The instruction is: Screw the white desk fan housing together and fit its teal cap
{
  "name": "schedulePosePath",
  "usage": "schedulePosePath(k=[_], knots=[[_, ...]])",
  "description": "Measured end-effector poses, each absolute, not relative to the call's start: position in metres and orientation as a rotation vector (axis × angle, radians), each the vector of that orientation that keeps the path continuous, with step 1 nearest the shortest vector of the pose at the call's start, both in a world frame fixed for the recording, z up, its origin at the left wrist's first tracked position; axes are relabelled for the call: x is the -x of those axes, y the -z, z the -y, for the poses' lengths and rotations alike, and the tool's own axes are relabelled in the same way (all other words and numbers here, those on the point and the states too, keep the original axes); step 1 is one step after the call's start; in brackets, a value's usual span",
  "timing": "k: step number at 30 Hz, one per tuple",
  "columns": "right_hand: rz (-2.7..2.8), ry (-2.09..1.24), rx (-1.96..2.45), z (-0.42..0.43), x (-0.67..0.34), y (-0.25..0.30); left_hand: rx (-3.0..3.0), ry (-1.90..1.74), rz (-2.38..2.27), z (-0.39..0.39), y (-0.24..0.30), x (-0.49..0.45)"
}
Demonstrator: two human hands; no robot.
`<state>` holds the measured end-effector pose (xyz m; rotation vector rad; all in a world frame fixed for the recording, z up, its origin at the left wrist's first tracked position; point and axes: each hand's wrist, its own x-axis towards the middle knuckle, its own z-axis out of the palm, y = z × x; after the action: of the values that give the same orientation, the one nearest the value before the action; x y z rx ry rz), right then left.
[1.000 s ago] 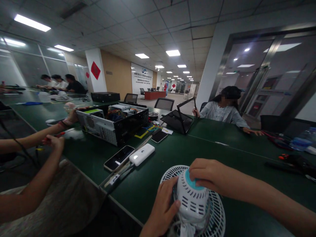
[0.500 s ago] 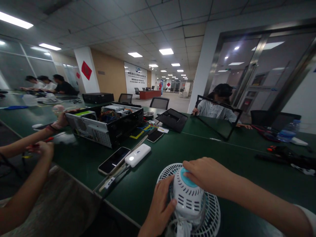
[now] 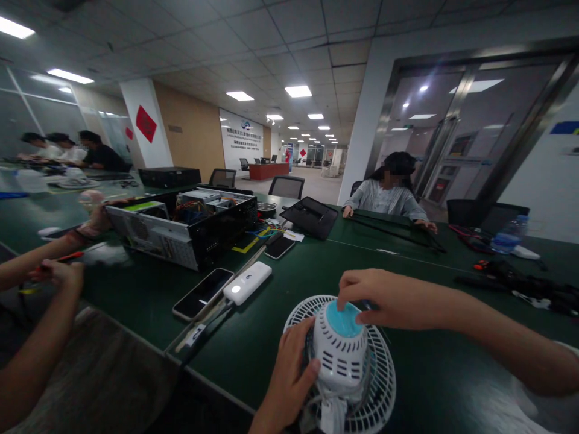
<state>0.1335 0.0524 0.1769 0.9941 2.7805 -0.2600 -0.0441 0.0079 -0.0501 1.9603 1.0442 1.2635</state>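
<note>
A white electric fan lies face down on the green table, its grille underneath and the motor housing on top. My left hand is wrapped round the left side of the housing, thumb across its vents. A light-blue round cap sits on top of the housing. My right hand reaches in from the right, its thumb and fingers gripping the cap's rim. The fan's bundled cord and white stem are below the housing, partly hidden by my left hand.
Left of the fan lie a white power bank and two phones, one nearer and one farther. A co-worker's hands are by an opened computer case. Across the table, another person handles a black frame. A water bottle stands right.
My right hand has risen, its fingers now arched, uncovering more of the blue cap. My left hand stays on the housing. The person opposite has lowered the black frame to the table.
</note>
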Motion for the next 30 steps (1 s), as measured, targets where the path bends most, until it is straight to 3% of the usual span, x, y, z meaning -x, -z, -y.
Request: schedulePosePath(k=[4, 9, 22, 27, 30], knots=[[-2.814, 0.318, -0.839, -0.060, -0.135, -0.174, -1.951, -1.267, -1.050, -0.009, 0.053, 0.044], [-2.748, 0.140, -0.848, -0.060, -0.121, -0.171, -1.953, -1.242, -1.058, -0.009, 0.055, 0.044], [-2.588, -0.127, -1.242, -0.046, -0.096, -0.156, -1.963, -1.274, -1.069, -0.008, 0.054, 0.044], [-2.556, -0.042, -1.324, -0.050, -0.101, -0.157, -1.952, -1.268, -1.060, -0.009, 0.053, 0.044], [-2.680, 0.122, -1.119, -0.054, -0.115, -0.172, -1.935, -1.277, -1.074, -0.008, 0.053, 0.044]])
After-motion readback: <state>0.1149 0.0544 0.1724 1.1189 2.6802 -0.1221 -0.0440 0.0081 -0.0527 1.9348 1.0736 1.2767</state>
